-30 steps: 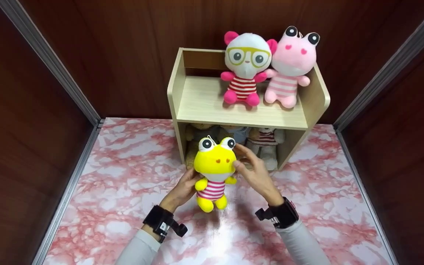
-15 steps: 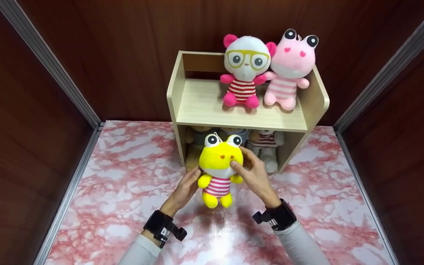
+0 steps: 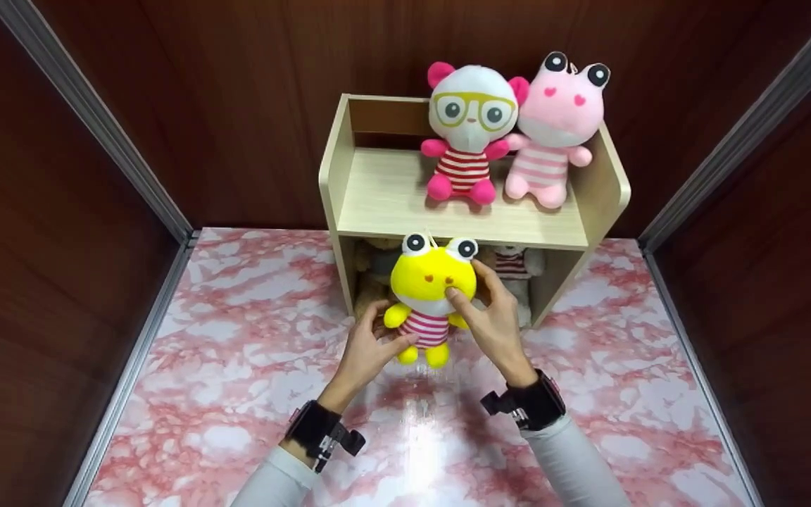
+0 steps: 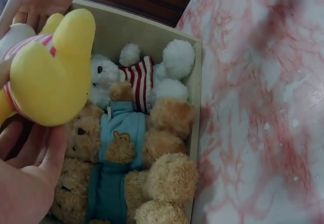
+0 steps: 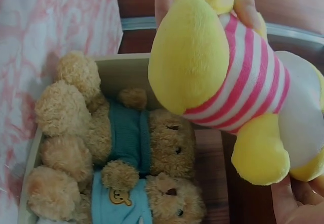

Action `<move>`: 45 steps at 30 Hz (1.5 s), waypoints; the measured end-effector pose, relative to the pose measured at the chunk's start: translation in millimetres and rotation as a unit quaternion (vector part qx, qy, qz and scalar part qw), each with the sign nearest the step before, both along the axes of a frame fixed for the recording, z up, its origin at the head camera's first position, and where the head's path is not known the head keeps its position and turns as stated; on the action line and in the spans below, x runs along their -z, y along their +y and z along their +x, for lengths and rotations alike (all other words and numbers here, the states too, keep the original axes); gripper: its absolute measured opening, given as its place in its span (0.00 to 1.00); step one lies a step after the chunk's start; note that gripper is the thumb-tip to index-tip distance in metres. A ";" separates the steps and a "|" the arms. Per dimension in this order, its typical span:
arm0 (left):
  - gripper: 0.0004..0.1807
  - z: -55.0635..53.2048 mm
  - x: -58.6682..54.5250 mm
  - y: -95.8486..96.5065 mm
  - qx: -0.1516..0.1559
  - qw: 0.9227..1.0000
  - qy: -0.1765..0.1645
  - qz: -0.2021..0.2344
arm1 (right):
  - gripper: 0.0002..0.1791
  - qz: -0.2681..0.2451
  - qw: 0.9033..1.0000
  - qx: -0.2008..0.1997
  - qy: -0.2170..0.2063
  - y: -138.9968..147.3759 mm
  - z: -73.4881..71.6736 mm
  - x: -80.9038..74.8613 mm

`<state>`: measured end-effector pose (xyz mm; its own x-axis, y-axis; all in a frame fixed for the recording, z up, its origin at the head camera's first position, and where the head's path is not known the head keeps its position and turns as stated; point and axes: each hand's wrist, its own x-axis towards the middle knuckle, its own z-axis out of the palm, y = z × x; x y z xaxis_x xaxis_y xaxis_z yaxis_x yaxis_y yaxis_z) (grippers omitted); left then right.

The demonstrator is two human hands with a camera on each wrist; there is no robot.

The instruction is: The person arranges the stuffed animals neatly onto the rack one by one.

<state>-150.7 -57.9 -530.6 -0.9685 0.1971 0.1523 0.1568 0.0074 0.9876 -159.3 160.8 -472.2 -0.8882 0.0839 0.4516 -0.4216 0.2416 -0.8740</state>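
The yellow frog plush (image 3: 432,296) is in the air in front of the wooden shelf unit (image 3: 472,211), level with the lower compartment's opening and clear of the pink marble table (image 3: 236,352). I have it between both hands. My right hand (image 3: 493,327) clasps the side of its head, thumb across the cheek. My left hand (image 3: 367,348) cups the striped body from below, fingers wrapped up around it.

Judging from how things lie, the frog is picked up and carried, but not yet set down anywhere. On the upper board sit the white plush with glasses (image 3: 469,134) and the pink frog plush (image 3: 557,127), side by side and touching, on the right half. The left half of that board shows bare wood. I would say the lift is done and the placing is what remains.

The head view gives me the whole unit, but the lower compartment is mostly hidden behind the frog. The wrist views open it up. On the left wrist I see two tan teddy bears (image 4: 126,173) in blue tops packed close together, and a white bear in a red-striped top (image 4: 139,77) behind them. The right wrist shows the tan bears (image 5: 121,153) again, and the frog's feet and pink stripes (image 5: 238,77) from underneath. Neither wrist view shows the upper board.
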 end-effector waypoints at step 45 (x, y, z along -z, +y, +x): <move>0.36 -134.1 -148.6 14.6 -0.265 0.950 0.100 -0.132 | 0.18 -0.037 0.998 0.003 0.048 48.5 27.5 3.8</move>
<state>-284.8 -43.3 -382.0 -0.8993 -0.2534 0.3563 0.2460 0.3804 0.8915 -131.8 209.2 -476.1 -0.8408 0.1258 0.5266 -0.5025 0.1808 -0.8455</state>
